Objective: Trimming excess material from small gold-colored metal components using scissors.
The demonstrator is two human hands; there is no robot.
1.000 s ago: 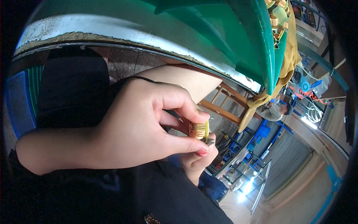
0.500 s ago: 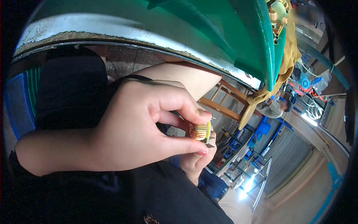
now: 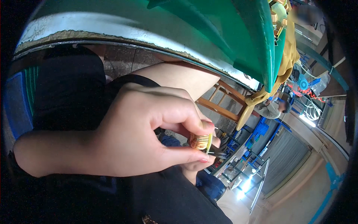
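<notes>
Copper-wound coil [image 3: 200, 141] pinched in left hand [image 3: 138, 130], fingers pointing right.
Thumb below, index above; right hand [image 3: 194, 165] mostly hidden behind, can't make out its grip.

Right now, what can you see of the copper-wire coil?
The copper-wire coil has shiny, tight turns against a thin, yellowish base. Slender metallic leads project beyond it. The fingers of the left hand pinch the coil in midair, base toward the picture's right, partly covering it. Whether the right hand, behind, touches it is unclear.
</notes>
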